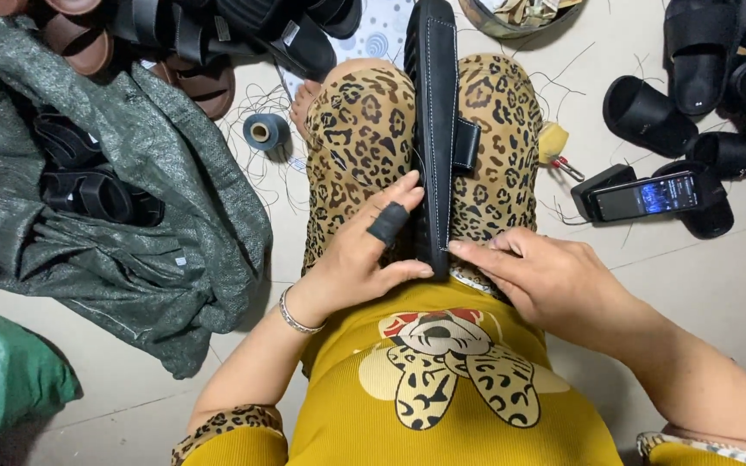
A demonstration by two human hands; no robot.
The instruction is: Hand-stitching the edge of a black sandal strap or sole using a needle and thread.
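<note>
Left hand: you are pressing the sandal edge — fingers spread, one wearing a black guard.
Right hand: you are pinching the sandal's near end — sandal standing clamped between your knees.

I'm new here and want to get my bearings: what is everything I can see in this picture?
sandal: one, black, clamped between the knees
sack: one, grey-green, left, black sandals inside
brown sandals: a few, top left
thread spool: one, blue-grey, floor
phone: one, black, right
loose black sandals: several, right
green bag: one, bottom left
left hand: black finger guard, on the sandal
right hand: fingertips at the sandal's edge
</note>
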